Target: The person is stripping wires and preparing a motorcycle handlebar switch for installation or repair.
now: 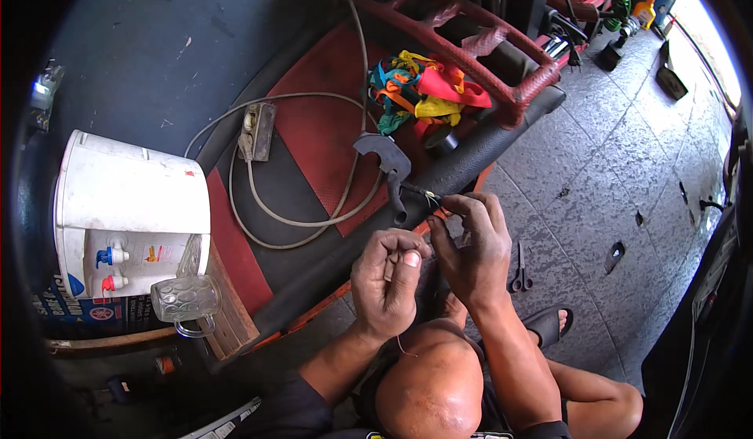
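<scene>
My left hand (386,282) is closed in a pinch, with a thin wire (401,349) hanging below it. My right hand (474,247) grips a short dark cable with small, light-coloured wires (430,197) near my fingertips. That cable runs to a curved dark-grey plastic part (384,161) with a tubular lower end, lying at the padded edge of the red and black surface (310,125), just beyond my hands. The fingertips of my left hand are close to my right thumb; whether they touch is unclear.
At left are a white water dispenser (133,180) and glass mug (186,302). A power strip (256,132) with looped cord, coloured rags (423,94) and a red metal frame (518,86) occupy the surface. Scissors (521,274) and a dustpan (669,78) lie on the tiled floor (588,188).
</scene>
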